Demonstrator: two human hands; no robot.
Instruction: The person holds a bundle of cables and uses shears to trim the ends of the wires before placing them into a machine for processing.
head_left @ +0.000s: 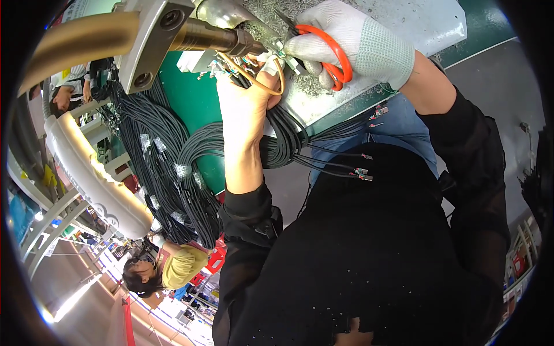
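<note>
My right hand [358, 43], in a white knitted glove with a green cuff, grips a pair of scissors [345, 63] by its red-orange handles. The dark blades point toward the upper left. My bare left hand [245, 101] is closed around a cable end with a small pale connector [271, 60], close to the right hand's fingertips. A tan loop [281, 83] curves over the left fingers. Black cables [285, 135] hang bundled beside the left wrist. Just above the left hand sits a brass-coloured nozzle [216, 39] on a metal block.
Metal clippings [323, 95] litter a pale plate [430, 26] on the green table [187, 86]. Tied bundles of black cable [156, 144] lie to the left. A thick tan hose [81, 43] crosses the upper left. A person in yellow [182, 266] works farther off.
</note>
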